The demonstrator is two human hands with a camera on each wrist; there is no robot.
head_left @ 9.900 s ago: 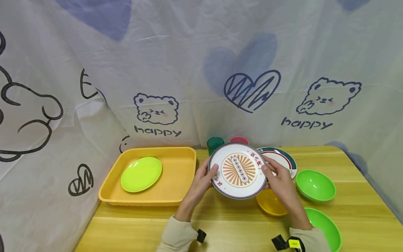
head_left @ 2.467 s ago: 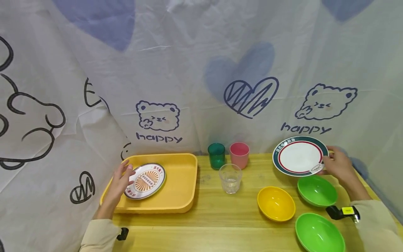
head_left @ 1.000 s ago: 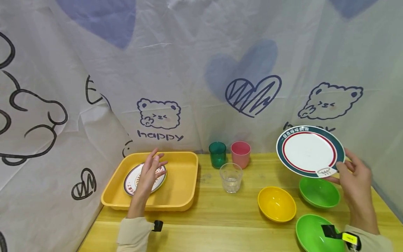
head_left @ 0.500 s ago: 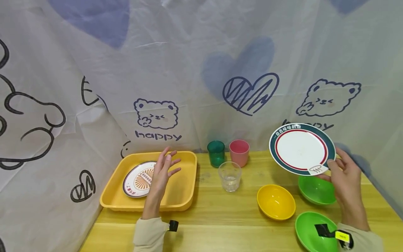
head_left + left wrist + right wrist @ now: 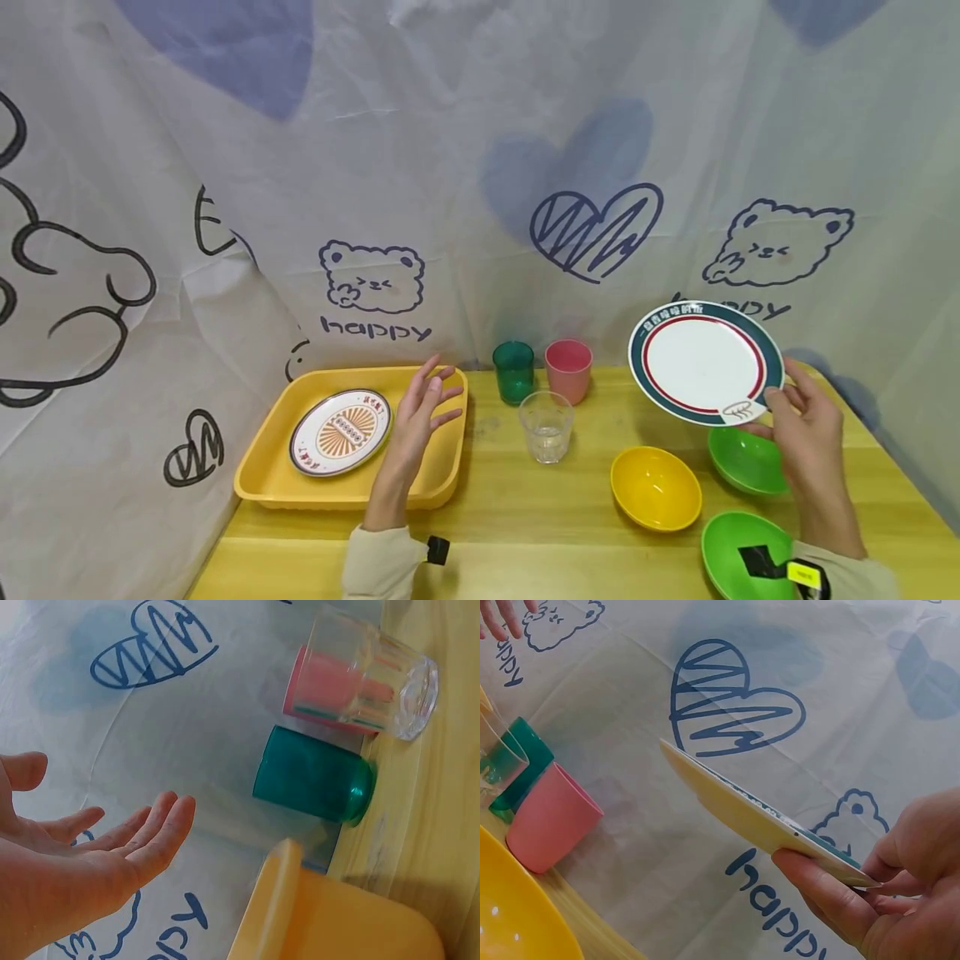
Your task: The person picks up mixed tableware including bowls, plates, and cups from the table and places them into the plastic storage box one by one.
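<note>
My right hand [image 5: 806,433] pinches the lower right rim of a white plate [image 5: 705,362] with a dark green border and a red ring. That plate is held tilted in the air above the green bowl [image 5: 750,460] at the right. In the right wrist view the plate [image 5: 757,814] shows nearly edge-on, thumb on one face and fingers under the other. My left hand [image 5: 416,417] hovers over the right part of the yellow tray [image 5: 420,492], fingers spread and holding nothing. Inside the tray lies a white plate [image 5: 341,433] with an orange sunburst print.
Between tray and bowls stand a clear glass [image 5: 547,427], a dark green cup [image 5: 514,373] and a pink cup [image 5: 568,371]. A yellow bowl [image 5: 656,488] and another green bowl [image 5: 742,554] sit at the front right. A printed cloth [image 5: 465,167] hangs behind the table.
The sunburst plate went from both hands into the tray, covering the lime plate there. My right hand lifted the green-bordered plate and lately moved it slightly left; my left hand moved right across the tray.
</note>
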